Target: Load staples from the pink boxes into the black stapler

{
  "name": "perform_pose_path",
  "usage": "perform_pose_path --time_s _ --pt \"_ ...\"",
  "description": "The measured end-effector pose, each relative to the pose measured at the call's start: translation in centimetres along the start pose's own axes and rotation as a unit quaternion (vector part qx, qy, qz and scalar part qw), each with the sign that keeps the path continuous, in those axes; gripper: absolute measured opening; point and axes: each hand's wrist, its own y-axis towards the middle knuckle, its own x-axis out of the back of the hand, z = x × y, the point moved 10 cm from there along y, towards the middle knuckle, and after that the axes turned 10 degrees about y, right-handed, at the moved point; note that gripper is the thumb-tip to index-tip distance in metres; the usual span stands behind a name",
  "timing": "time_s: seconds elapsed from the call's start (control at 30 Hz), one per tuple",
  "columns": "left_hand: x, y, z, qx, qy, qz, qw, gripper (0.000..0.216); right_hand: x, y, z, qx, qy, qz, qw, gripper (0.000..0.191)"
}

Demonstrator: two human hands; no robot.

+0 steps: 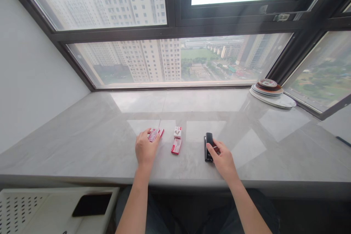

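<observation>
The person sits at a grey stone table point(82, 142) under a wide window, both forearms stretched forward over its near edge. The left hand point(145, 150), at about 11 o'clock, lies palm down with its fingers curled narrowly over a small red box point(156, 133). The box lies flat on the stone and shows past the fingertips. Whether the fingers pinch it or only press on it cannot be told.

At 12 o'clock, between the hands and touched by neither, lie two more small packs: a white and red box point(177, 132) and, just nearer, a flat red pack point(176, 146). They sit close together within easy reach of either hand.

The right hand point(225, 161), at 1 o'clock, closes on a black stapler point(208, 142), forefinger along its top and thumb hidden behind. The stapler lies lengthwise, pointing away, so the hand probably steadies it from its near end.

A stack of plates point(271, 91) stands well apart at 2 o'clock by the window frame. A white tray point(27, 204) with a phone point(91, 204) sits low at 8 o'clock.
</observation>
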Motion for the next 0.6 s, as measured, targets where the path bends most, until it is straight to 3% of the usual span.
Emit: perform_pose_path --time_s 0.13,0.23,0.33,0.5,0.6 --pt "1.2 -2.3 1.6 -0.002 0.056 0.031 0.998 0.033 -0.2 0.0 0.0 -0.007 0.003 0.005 1.000 0.060" --pt "1.8 -3.3 1.2 -0.004 0.084 0.041 0.996 0.030 -0.2 0.0 0.0 -0.024 0.020 0.006 0.999 0.062" --pt "2.0 -4.3 -1.7 -0.009 0.065 0.029 0.997 0.028 -0.4 0.1 -0.5 -0.059 0.047 0.021 0.997 0.068" --pt "-1.3 -6.7 -9.1 -0.091 -0.003 0.099 0.991 0.029 -0.6 0.4 -1.4 -0.081 0.077 0.023 0.993 0.070" --pt "-2.7 -6.8 -10.1 -0.093 0.017 0.110 0.989 0.044 -0.5 0.6 -1.6 -0.087 0.089 0.033 0.992 0.066"
